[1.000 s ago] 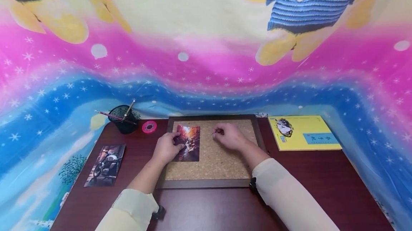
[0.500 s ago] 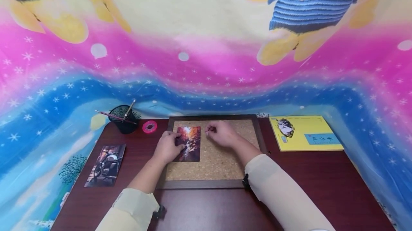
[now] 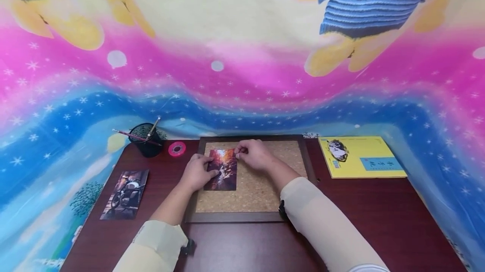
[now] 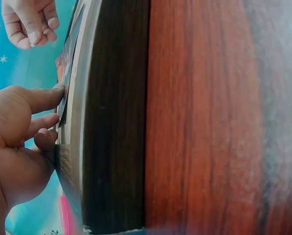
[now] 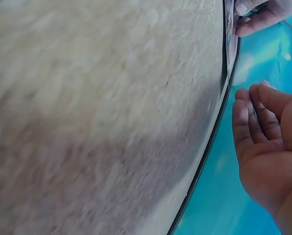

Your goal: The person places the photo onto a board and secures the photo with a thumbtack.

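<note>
A photo with orange light at its top (image 3: 225, 171) lies on the left part of a framed cork board (image 3: 261, 196). My left hand (image 3: 197, 173) rests at its left edge, thumb and a finger spread on the print. In the left wrist view, the left hand (image 4: 21, 132) touches the photo (image 4: 65, 63) at the frame's edge. My right hand (image 3: 255, 154) is at the photo's top right corner, thumb and fingertips drawn together; anything between them is too small to tell. The right wrist view shows this right hand (image 5: 270, 137) with bent fingers beside the board (image 5: 111, 98).
A motorcycle photo (image 3: 125, 194) lies at the left of the table (image 3: 235, 246). Behind it stand a black mesh cup (image 3: 147, 143) with pencils and a pink tape roll (image 3: 177, 149). A yellow book (image 3: 356, 145) lies right of the board. A patterned cloth (image 3: 242, 74) surrounds the table.
My right hand has moved left across the cork, from the middle of the board to the photo's top right corner. The left hand and the photo have stayed in place.
</note>
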### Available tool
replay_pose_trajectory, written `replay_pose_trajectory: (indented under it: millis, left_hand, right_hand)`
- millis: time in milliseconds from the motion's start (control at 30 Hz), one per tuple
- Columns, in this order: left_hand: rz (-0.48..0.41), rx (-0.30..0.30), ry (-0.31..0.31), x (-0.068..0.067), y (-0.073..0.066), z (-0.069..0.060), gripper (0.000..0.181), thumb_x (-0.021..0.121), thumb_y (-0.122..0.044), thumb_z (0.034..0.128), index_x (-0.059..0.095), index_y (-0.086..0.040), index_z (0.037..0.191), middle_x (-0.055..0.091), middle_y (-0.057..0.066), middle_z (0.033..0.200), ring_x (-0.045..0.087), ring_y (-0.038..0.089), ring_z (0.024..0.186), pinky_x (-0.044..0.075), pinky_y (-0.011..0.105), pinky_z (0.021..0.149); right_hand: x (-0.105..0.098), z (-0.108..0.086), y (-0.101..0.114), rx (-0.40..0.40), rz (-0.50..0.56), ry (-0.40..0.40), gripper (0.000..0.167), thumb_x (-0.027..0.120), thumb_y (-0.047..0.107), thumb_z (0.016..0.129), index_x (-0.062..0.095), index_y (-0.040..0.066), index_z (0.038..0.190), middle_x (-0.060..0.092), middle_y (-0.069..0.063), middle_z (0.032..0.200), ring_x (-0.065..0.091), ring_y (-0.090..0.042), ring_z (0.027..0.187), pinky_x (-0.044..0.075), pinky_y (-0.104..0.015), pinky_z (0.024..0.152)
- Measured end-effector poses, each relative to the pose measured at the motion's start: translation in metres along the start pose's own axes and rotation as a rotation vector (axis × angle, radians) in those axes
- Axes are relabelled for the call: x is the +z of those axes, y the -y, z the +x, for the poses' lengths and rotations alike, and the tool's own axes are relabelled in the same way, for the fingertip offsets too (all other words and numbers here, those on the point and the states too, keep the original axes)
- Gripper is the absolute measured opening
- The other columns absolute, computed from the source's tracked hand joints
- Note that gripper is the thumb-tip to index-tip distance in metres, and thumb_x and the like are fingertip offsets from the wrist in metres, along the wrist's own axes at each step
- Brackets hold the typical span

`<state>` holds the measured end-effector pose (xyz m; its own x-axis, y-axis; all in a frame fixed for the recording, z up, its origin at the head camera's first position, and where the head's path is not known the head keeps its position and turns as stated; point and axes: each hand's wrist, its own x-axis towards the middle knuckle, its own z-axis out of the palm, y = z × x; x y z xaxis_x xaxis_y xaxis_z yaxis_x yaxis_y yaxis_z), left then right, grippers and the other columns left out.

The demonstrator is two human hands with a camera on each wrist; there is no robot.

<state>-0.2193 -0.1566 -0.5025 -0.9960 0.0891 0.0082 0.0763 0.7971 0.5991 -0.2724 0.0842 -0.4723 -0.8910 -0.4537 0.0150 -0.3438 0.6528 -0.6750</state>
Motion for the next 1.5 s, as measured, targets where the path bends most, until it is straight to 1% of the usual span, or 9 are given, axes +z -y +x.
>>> replay_pose_trajectory:
  millis: [100, 167, 333, 433, 600, 833, 1000, 1233, 1500]
  left_hand:
    - [-0.003, -0.001, 0.0, 0.001, 0.001, 0.001, 0.056, 0.086, -0.024, 0.0839, 0.069, 0.0, 0.131, 0.058, 0.02, 0.124, 0.057, 0.036, 0.117, 0.046, 0.049, 0.104]
    - [-0.006, -0.009, 0.001, 0.002, 0.001, 0.002, 0.055, 0.086, -0.023, 0.0839, 0.069, 0.0, 0.131, 0.057, 0.02, 0.124, 0.058, 0.035, 0.116, 0.047, 0.049, 0.103]
    - [-0.008, -0.031, 0.002, 0.003, 0.002, 0.001, 0.055, 0.086, -0.024, 0.0843, 0.07, -0.001, 0.131, 0.057, 0.018, 0.123, 0.058, 0.035, 0.115, 0.047, 0.049, 0.102]
    - [-0.007, -0.037, -0.002, 0.003, 0.002, 0.001, 0.055, 0.087, -0.024, 0.0841, 0.07, -0.001, 0.131, 0.057, 0.018, 0.123, 0.058, 0.034, 0.115, 0.047, 0.049, 0.102]
    - [-0.006, -0.026, -0.004, 0.003, 0.003, 0.001, 0.055, 0.086, -0.025, 0.0849, 0.069, -0.001, 0.131, 0.057, 0.019, 0.124, 0.058, 0.035, 0.116, 0.046, 0.048, 0.104]
    - [-0.003, -0.029, -0.007, 0.001, 0.002, 0.001, 0.054, 0.086, -0.024, 0.0851, 0.07, -0.001, 0.131, 0.057, 0.019, 0.125, 0.058, 0.035, 0.117, 0.046, 0.049, 0.104]
    - [-0.014, -0.036, -0.014, 0.001, 0.002, -0.001, 0.053, 0.086, -0.024, 0.0848, 0.07, -0.001, 0.13, 0.057, 0.018, 0.124, 0.058, 0.035, 0.117, 0.046, 0.049, 0.104]
    - [-0.018, -0.029, -0.013, 0.005, 0.001, -0.001, 0.052, 0.086, -0.024, 0.0859, 0.07, -0.002, 0.13, 0.057, 0.017, 0.126, 0.058, 0.034, 0.118, 0.047, 0.048, 0.104]
    - [-0.012, -0.029, -0.027, 0.007, 0.004, 0.0, 0.052, 0.086, -0.025, 0.0856, 0.071, -0.002, 0.13, 0.057, 0.016, 0.125, 0.058, 0.032, 0.117, 0.047, 0.047, 0.103]
  right_hand:
    - [0.004, 0.005, 0.001, -0.015, 0.015, 0.001, 0.007, 0.072, 0.011, 0.096, 0.075, 0.016, 0.101, 0.07, 0.007, 0.091, 0.065, -0.011, 0.087, 0.055, -0.029, 0.084]
    - [0.006, 0.009, 0.002, -0.024, 0.025, 0.009, 0.007, 0.072, 0.01, 0.096, 0.075, 0.013, 0.101, 0.07, 0.005, 0.091, 0.065, -0.011, 0.087, 0.055, -0.03, 0.084]
    - [0.012, 0.015, 0.007, -0.035, 0.009, 0.023, 0.009, 0.072, 0.01, 0.096, 0.076, 0.01, 0.104, 0.071, 0.005, 0.09, 0.065, -0.011, 0.086, 0.055, -0.031, 0.085]
    - [0.014, 0.019, 0.007, -0.033, 0.003, 0.022, 0.007, 0.073, 0.01, 0.096, 0.076, 0.012, 0.101, 0.07, 0.006, 0.089, 0.065, -0.011, 0.085, 0.055, -0.031, 0.084]
    - [0.016, 0.026, 0.005, -0.011, 0.007, 0.021, 0.004, 0.075, 0.013, 0.095, 0.076, 0.015, 0.099, 0.07, 0.007, 0.086, 0.064, -0.01, 0.082, 0.054, -0.03, 0.082]
    - [0.018, 0.035, 0.005, 0.001, 0.01, 0.052, 0.006, 0.074, 0.013, 0.096, 0.076, 0.012, 0.101, 0.07, 0.006, 0.088, 0.064, -0.01, 0.084, 0.054, -0.03, 0.083]
    - [0.021, 0.041, 0.007, -0.01, 0.003, 0.055, 0.006, 0.074, 0.013, 0.096, 0.077, 0.011, 0.101, 0.071, 0.006, 0.086, 0.064, -0.01, 0.082, 0.053, -0.031, 0.083]
    - [0.028, 0.047, 0.006, -0.008, -0.039, 0.043, 0.005, 0.072, 0.014, 0.097, 0.077, 0.014, 0.1, 0.07, 0.006, 0.084, 0.062, -0.009, 0.08, 0.052, -0.03, 0.08]
    - [0.032, 0.053, 0.006, 0.009, -0.079, 0.035, 0.009, 0.069, 0.014, 0.098, 0.078, 0.017, 0.1, 0.072, 0.007, 0.088, 0.064, -0.012, 0.084, 0.053, -0.031, 0.083]
